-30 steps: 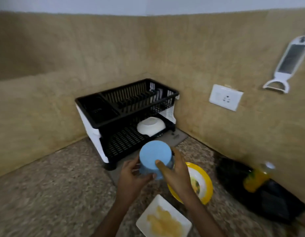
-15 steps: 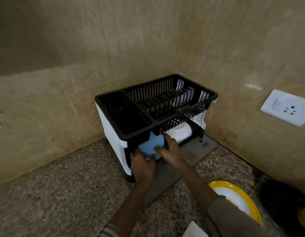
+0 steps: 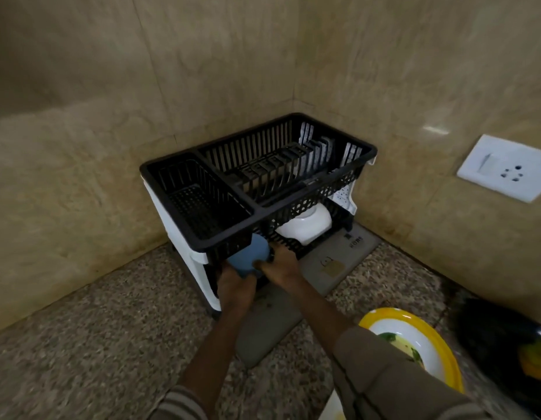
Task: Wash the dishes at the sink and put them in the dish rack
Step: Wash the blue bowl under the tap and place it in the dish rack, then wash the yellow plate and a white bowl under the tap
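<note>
The person's right arm wears a creased olive-brown cloth sleeve (image 3: 384,380) ending mid-forearm, while the left shows only a grey-and-tan striped cuff (image 3: 181,403) higher up the arm.

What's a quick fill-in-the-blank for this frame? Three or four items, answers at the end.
1. The left hand and the right hand hold the blue cup at the dish rack's ____ tier.
2. The white bowl sits on that tier, to the ____ of the cup.
3. The plate on the counter has a ____ rim.
Answers: lower; right; yellow.
</note>
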